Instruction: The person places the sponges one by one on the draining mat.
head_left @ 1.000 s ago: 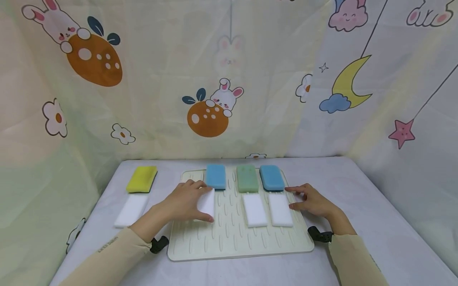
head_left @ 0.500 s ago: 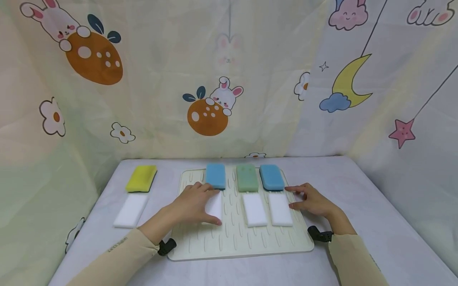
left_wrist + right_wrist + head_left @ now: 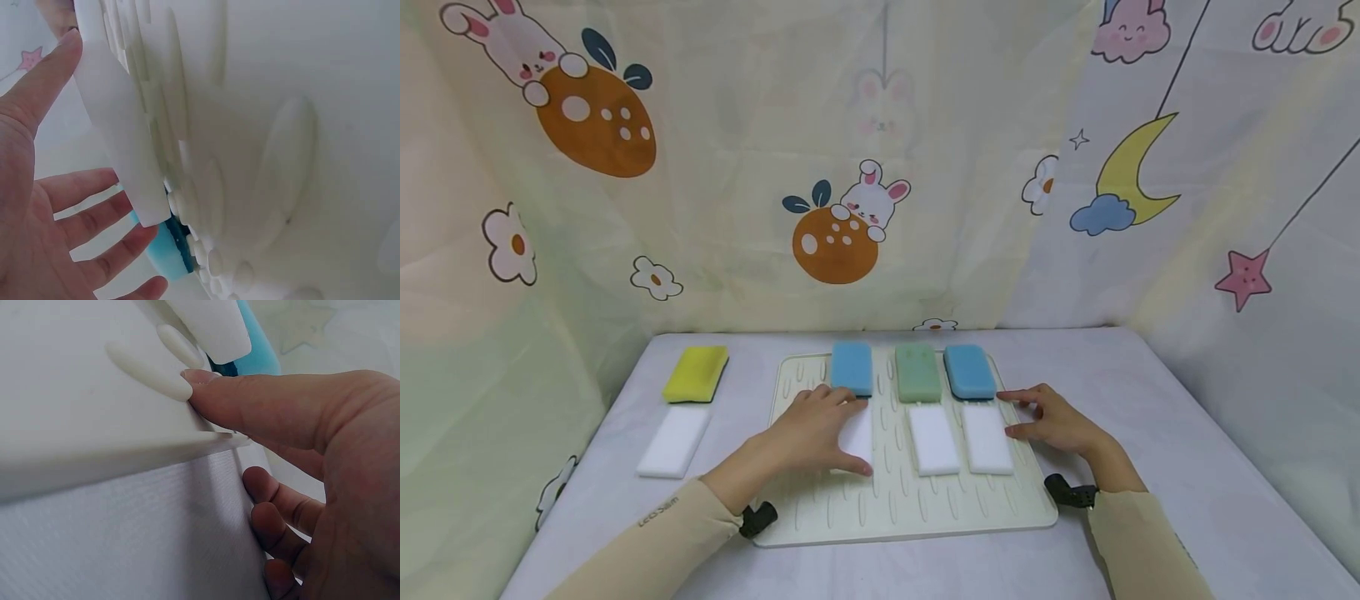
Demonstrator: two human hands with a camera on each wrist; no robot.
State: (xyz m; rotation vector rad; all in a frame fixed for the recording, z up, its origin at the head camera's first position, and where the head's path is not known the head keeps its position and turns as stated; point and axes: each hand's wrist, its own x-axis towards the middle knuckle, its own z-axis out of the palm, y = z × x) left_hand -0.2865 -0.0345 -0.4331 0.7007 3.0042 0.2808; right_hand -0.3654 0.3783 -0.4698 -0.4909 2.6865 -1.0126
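My left hand (image 3: 811, 429) holds a white sponge block (image 3: 859, 433) by its two short ends, thumb at the near end and fingers at the far end. It lies low over the left part of a cream ridged mat (image 3: 880, 508), just in front of a blue sponge (image 3: 852, 367). In the left wrist view the thumb and fingertips meet the ends of the white block. My right hand (image 3: 1056, 421) rests at the mat's right edge, thumb on the mat, index finger reaching toward the right blue sponge (image 3: 970, 372), other fingers loosely bent beside the edge.
On the mat's back row a green sponge (image 3: 917, 372) lies between the blue ones. Two white blocks, left (image 3: 934, 440) and right (image 3: 988, 439), lie before them. A yellow sponge (image 3: 696, 374) and another white block (image 3: 673, 442) lie on the white tablecloth (image 3: 1180, 467).
My left hand has shifted right with the white sponge block, bringing it more squarely in front of the left blue sponge. My right hand stays in place.
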